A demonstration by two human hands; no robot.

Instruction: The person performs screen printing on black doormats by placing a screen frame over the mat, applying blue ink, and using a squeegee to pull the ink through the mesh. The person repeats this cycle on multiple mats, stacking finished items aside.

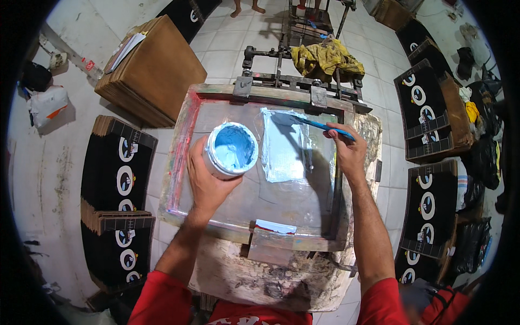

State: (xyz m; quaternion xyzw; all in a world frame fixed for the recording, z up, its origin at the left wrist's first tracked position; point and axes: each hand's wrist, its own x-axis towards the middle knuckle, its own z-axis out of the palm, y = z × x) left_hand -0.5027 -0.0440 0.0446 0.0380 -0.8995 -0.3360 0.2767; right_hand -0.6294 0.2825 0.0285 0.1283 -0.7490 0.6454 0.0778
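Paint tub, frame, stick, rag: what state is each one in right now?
Paint tub: open, blue paint inside, tipped toward the camera, in the left hand.
Blue stick: in the right hand, tip over the paint patch.
Printing frame: lying flat, paint-stained.
Yellow rag: crumpled on the machine.

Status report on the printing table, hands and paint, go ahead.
Left hand grips open tub of light blue paint over the screen frame. Right hand holds blue spatula, blade at paint patch. Nothing between them.
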